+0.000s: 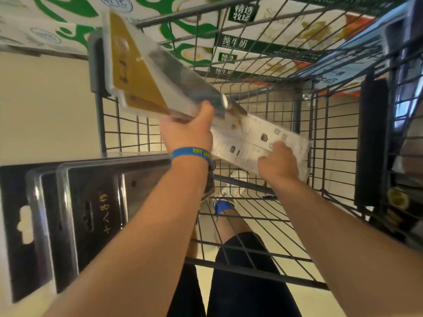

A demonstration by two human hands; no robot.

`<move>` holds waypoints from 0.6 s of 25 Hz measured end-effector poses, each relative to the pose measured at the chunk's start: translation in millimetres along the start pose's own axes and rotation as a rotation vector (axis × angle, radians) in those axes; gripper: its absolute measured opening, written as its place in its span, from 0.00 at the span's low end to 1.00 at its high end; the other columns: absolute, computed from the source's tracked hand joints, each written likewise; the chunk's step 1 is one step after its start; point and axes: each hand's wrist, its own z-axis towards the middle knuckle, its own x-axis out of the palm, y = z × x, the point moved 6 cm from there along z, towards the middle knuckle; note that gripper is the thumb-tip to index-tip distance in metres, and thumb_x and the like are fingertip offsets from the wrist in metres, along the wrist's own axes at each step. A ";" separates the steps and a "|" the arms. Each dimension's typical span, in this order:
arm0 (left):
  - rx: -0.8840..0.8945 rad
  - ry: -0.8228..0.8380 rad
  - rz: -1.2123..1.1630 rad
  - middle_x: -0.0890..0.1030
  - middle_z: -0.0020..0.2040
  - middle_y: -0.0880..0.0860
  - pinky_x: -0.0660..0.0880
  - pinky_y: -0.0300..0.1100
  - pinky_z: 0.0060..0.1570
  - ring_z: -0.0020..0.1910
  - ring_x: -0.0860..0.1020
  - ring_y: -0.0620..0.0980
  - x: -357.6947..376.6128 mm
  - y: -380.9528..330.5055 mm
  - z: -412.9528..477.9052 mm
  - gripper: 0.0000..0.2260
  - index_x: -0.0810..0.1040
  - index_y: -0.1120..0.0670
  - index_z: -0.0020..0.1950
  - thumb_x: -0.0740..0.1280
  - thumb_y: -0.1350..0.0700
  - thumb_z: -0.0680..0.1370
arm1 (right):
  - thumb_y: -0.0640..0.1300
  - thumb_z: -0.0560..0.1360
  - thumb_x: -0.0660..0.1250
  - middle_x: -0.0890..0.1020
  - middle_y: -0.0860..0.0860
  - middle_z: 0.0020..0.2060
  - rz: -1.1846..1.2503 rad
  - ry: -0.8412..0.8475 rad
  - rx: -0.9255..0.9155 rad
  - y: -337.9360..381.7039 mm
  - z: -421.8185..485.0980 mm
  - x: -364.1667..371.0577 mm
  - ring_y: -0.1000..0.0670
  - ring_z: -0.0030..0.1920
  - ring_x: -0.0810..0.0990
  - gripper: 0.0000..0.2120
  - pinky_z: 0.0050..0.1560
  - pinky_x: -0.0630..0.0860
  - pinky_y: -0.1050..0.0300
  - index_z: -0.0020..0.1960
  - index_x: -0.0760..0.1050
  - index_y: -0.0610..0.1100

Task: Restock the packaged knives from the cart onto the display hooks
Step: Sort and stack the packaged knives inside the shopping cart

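Largest item in view: the wire cart (263, 106), its dark mesh basket filling the centre and right of the head view, seen from above. Behind it, milk cartons (240, 42) stacked in green-and-white print. At lower left, black knife packs (91, 213) with clear plastic rims and hang slots sit in a row just beside the cart's near edge; I cannot tell whether they hang on hooks or rest on a shelf.

My left hand (186, 131) is closed around the lower end of a gold-backed packaged knife (148, 72), thumb on top over the handle end. The pack is raised above the cart rim, its long axis running from the hand up and to the left, blade end farthest from me. Motion blur softens its edges.

My right hand (278, 160) is inside the basket, fingers curled over a white printed packaged knife (258, 140) that lies back-side up, long axis running left to right. The grip looks closed on its near edge, but the fingertips are hidden.

Judgement: the gold pack is the one ready to go. The black display row lies to the lower left, on the left hand's side, so that hand is the nearer. The hang end points away from me and likely needs turning toward the hooks, which I cannot see here.
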 end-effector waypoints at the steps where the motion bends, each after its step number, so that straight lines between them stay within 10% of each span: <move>1: 0.054 -0.018 0.028 0.82 0.29 0.40 0.75 0.30 0.32 0.31 0.80 0.36 -2.6 -8.1 1.8 0.09 0.77 0.53 0.39 0.76 0.61 0.71 | 0.41 0.75 0.73 0.76 0.45 0.61 -0.085 -0.020 -0.078 11.9 9.9 3.3 0.43 0.58 0.77 0.25 0.53 0.81 0.46 0.69 0.69 0.44; 5: 0.189 -0.025 0.092 0.79 0.27 0.35 0.72 0.27 0.32 0.30 0.79 0.32 -16.4 -24.4 13.2 0.13 0.74 0.48 0.35 0.76 0.59 0.71 | 0.54 0.65 0.83 0.64 0.42 0.76 -0.410 0.058 -0.329 51.0 60.4 22.4 0.38 0.76 0.64 0.53 0.68 0.72 0.37 0.80 0.56 0.46; 8: 0.252 0.033 0.075 0.81 0.29 0.36 0.74 0.27 0.35 0.33 0.80 0.33 -24.7 -34.4 24.2 0.14 0.76 0.47 0.37 0.74 0.65 0.72 | 0.57 0.62 0.84 0.78 0.45 0.60 -0.421 0.030 -0.493 68.6 91.7 18.7 0.42 0.57 0.78 0.42 0.48 0.77 0.46 0.68 0.67 0.48; 15: 0.270 0.093 0.189 0.80 0.29 0.35 0.73 0.27 0.36 0.33 0.79 0.32 -23.2 -38.0 21.3 0.10 0.79 0.49 0.37 0.75 0.61 0.73 | 0.60 0.63 0.82 0.80 0.48 0.55 -0.409 -0.015 -0.323 56.8 96.5 13.8 0.46 0.52 0.80 0.34 0.49 0.80 0.48 0.63 0.75 0.49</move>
